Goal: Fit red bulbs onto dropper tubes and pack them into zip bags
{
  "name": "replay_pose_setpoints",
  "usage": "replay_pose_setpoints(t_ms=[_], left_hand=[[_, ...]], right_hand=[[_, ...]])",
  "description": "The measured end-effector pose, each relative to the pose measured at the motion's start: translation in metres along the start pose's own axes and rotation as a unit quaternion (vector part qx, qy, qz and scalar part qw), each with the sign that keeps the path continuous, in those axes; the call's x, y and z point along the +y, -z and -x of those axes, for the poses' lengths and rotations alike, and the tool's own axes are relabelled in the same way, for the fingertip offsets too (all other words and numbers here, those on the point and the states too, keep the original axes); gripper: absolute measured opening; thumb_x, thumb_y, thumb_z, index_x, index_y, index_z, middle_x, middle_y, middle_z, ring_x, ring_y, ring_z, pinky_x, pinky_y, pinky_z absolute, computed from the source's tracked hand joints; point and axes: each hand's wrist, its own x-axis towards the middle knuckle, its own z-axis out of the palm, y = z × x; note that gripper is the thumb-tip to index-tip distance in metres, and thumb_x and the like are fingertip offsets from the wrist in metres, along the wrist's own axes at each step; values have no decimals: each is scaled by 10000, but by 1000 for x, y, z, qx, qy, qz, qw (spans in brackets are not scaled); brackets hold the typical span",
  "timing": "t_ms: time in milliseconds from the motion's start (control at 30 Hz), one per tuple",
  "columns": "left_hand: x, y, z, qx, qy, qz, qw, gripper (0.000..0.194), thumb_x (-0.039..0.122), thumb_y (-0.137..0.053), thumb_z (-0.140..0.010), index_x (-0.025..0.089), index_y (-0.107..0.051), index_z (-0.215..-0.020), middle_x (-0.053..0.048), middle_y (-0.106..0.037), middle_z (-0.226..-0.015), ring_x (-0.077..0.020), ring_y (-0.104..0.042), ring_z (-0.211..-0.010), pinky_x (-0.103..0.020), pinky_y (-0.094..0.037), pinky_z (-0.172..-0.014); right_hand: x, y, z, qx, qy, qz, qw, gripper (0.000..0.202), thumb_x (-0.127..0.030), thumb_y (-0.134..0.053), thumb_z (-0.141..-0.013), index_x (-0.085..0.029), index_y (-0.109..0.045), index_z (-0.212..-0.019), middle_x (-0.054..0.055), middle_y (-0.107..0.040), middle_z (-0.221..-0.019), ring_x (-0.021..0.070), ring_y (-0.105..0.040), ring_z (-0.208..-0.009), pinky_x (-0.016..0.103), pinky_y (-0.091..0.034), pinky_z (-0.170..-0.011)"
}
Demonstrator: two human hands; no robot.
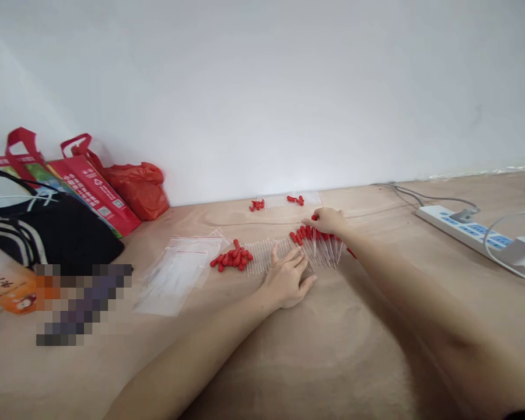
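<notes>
My left hand (290, 277) lies with its fingers spread over a row of thin clear glass tubes (256, 256) on the wooden table. Left of the tubes is a loose heap of red rubber bulbs (233, 256). To the right, several droppers (326, 252), glass tubes with red bulbs on their far ends, lie side by side. Above them my right hand (330, 220) is closed, its fingertips pinching a dropper by its red bulb (315, 217). That dropper's glass tube points down toward the others, and my fingers partly hide the bulb.
Clear zip bags (175, 271) lie to the left. More red bulbs (257, 205) and a clear bag (312, 198) are near the wall. A power strip (468, 227) with cables stands at right. Shopping bags (94, 186) and a black bag (65, 233) fill the left side.
</notes>
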Motion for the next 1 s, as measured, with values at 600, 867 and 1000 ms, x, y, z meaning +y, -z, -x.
replay_pose_setpoints(t_ms=[600,867,1000], left_hand=[[-11,-7,-40,22,283,-116,952,303,328,-434,-731,141,-611,-891,-166,-439,-1197,-312,-299,-1157,-513,-149,-954],[-6,-3,-66,-71,313,-151,935,412,356,-427,-716,95,-626,-964,-199,-445,-1223,-361,-214,-1213,-543,-41,-968],[-8,6,-58,-62,291,-162,941,366,315,-462,-700,110,-633,-949,-195,-465,-1190,-350,-261,-1181,-542,-105,-952]], right_hand=[[56,17,88,186,53,17,981,290,-452,-437,-765,-203,-583,-761,-20,-581,-573,142,-539,-579,288,-277,-657],[73,39,103,90,42,74,992,336,-527,-473,-699,-214,-588,-660,-21,-577,-565,138,-521,-557,287,-257,-624],[66,35,105,56,61,149,985,333,-524,-498,-672,-206,-580,-621,10,-609,-624,172,-535,-634,298,-250,-626]])
